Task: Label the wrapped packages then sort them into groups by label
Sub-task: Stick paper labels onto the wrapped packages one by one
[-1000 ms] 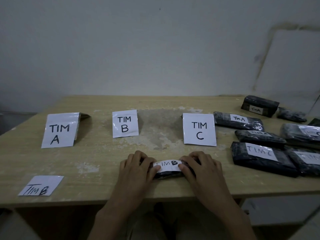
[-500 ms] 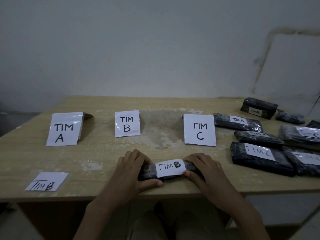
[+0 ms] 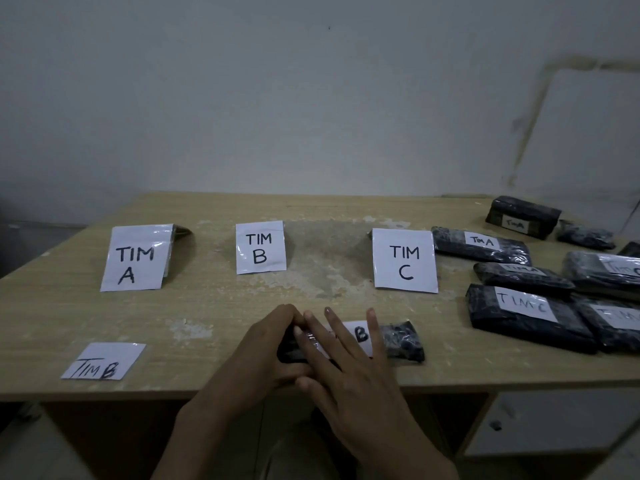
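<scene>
— Where is the package that is being worked on?
— In the middle, close to the front edge of the table (image 3: 69,306). The package (image 3: 401,341) is a flattish black block in crinkled, glossy film, lying lengthwise from left to right.

— And the hands?
— The left hand (image 3: 266,344) curls round its left end, fingers over the far edge. The right hand (image 3: 346,358) lies flat on top. Its straight, spread fingers press on the white paper label (image 3: 362,336) (only the letter B shows between them).

— What is behind it?
— Three white rectangular signs in a row: the TIM A sign (image 3: 136,258), with a shiny glint on its face, the TIM B sign (image 3: 260,247) and the TIM C sign (image 3: 404,261). A loose slip (image 3: 104,362) marked TIM B lies flat at the near left.

— And to the right?
— A cluster of black film-wrapped bundles, packed close together. The TIM C bundle (image 3: 526,317) is broad and flat, the TIM A bundle (image 3: 481,244) long and narrow. A boxier bundle (image 3: 523,216) sits at the far corner.

— The tabletop?
— Pale wood grain, with a scuffed, greyish worn patch (image 3: 325,258) between the B and C signs.
</scene>
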